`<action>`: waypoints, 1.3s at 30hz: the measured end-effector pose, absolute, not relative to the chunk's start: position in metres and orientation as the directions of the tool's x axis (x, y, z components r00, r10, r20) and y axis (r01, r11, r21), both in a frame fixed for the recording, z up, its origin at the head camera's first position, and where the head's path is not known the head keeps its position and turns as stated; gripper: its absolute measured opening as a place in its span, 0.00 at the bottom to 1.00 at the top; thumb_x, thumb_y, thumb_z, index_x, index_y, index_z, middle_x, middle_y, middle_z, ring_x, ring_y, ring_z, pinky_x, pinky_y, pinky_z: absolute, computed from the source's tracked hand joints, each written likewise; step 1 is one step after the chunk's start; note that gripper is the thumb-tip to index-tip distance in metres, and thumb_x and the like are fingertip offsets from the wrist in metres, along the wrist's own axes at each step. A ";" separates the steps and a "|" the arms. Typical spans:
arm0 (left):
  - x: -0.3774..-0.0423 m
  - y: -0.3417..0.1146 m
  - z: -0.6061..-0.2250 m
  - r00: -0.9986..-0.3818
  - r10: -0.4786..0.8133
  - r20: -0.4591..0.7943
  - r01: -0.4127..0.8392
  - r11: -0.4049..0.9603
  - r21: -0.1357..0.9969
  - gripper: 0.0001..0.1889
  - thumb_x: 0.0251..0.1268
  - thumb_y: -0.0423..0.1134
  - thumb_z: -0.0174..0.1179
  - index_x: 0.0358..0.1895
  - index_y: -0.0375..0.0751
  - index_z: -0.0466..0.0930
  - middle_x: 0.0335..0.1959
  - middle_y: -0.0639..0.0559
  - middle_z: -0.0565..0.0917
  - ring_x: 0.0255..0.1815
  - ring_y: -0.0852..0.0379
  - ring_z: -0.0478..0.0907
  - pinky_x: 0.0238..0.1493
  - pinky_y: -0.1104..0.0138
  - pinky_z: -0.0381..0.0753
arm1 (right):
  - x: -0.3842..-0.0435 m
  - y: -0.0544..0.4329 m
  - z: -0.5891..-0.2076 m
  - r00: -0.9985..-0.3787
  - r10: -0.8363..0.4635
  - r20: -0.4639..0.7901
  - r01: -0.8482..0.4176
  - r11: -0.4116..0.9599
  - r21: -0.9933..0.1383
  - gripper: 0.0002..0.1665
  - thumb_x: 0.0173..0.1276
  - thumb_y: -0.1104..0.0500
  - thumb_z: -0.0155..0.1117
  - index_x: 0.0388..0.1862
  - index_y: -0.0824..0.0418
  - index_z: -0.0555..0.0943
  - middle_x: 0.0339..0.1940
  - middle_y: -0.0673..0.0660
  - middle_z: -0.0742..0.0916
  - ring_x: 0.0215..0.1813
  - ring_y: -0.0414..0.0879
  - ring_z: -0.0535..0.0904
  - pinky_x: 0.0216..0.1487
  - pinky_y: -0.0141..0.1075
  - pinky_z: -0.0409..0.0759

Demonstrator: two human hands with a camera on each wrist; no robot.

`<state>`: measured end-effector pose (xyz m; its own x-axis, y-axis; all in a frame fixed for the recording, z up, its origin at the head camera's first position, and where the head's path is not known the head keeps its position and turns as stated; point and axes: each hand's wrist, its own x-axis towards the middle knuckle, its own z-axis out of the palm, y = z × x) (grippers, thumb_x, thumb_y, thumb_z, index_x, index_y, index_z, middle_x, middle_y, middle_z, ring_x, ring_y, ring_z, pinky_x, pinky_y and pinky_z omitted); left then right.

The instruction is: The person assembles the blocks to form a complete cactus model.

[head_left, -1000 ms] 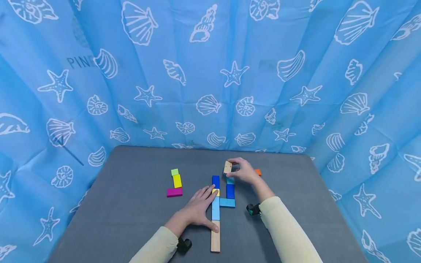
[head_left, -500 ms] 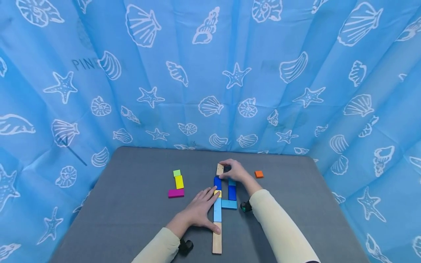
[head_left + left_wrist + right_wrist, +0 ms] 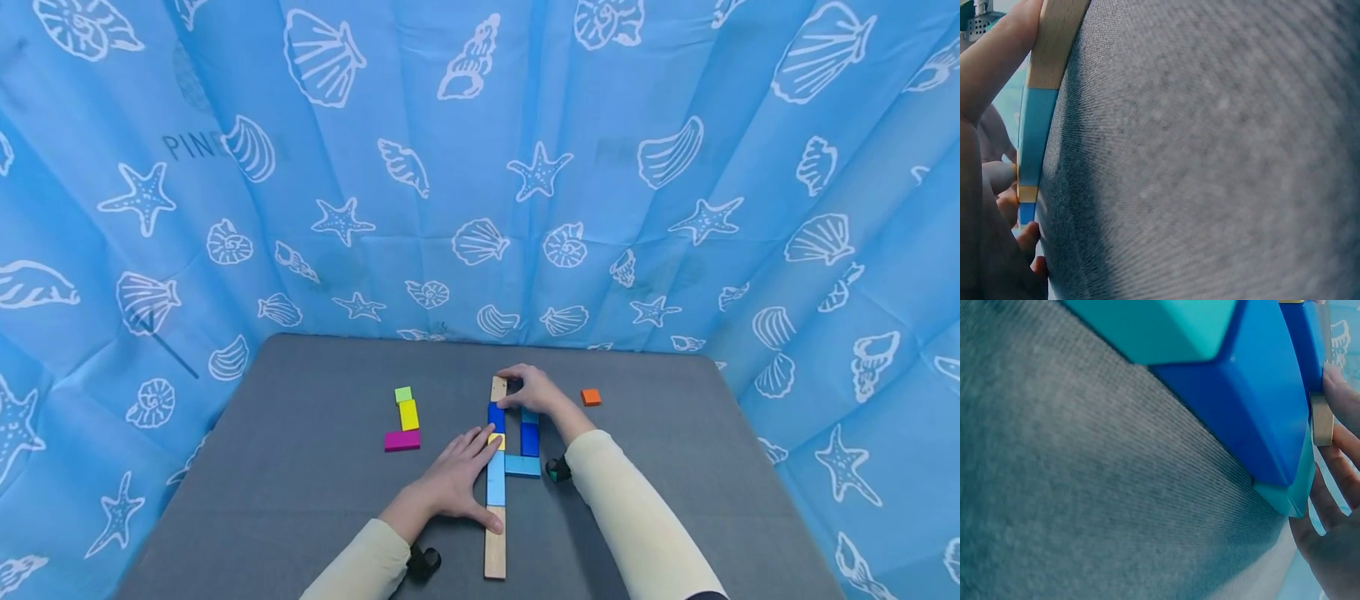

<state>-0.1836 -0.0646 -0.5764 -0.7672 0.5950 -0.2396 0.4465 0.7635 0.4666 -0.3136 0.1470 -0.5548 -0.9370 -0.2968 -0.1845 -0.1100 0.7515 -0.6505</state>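
Observation:
A straight row of building blocks runs away from me down the grey table. From near to far it has a long bare-wood block (image 3: pixel 495 557), a light blue block (image 3: pixel 496 479), a small yellow block (image 3: pixel 492 439) and a dark blue block (image 3: pixel 496 415). My left hand (image 3: pixel 448 482) rests along the row, fingertips at the yellow block and thumb on the long wood one. At the far end my right hand (image 3: pixel 537 392) pinches a short bare-wood block (image 3: pixel 1322 422) against the dark blue block's end. Beside the row stand a light blue crosspiece (image 3: pixel 522 467), a dark blue block (image 3: pixel 529 440) and a teal block (image 3: pixel 1294 490).
Left of the row lie a magenta block (image 3: pixel 402 441), a yellow block (image 3: pixel 408 415) and a lime green block (image 3: pixel 403 393), close together. An orange block (image 3: pixel 591 397) lies apart on the right. A blue shell-print curtain (image 3: pixel 420 250) hangs behind the table (image 3: pixel 315 400).
My right hand has carried the short wood block left, from above the side column to the row's far end, and lowered it there. The left hand has stayed on the row.

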 end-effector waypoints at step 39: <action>-0.180 -0.063 -0.572 -0.769 0.590 -0.248 0.436 0.766 0.472 0.68 0.37 0.80 0.67 0.83 0.59 0.43 0.85 0.57 0.38 0.84 0.47 0.40 0.80 0.44 0.45 | -0.272 0.269 -0.549 -0.990 -0.079 -0.115 0.016 0.755 -0.655 0.33 0.62 0.74 0.66 0.68 0.64 0.76 0.72 0.70 0.73 0.71 0.69 0.68 0.68 0.63 0.67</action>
<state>-0.1796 -0.0626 -0.5718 -0.7686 0.5898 -0.2479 0.4359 0.7664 0.4718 -0.2725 0.2688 -0.5487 -0.9902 -0.0792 -0.1151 0.0158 0.7551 -0.6554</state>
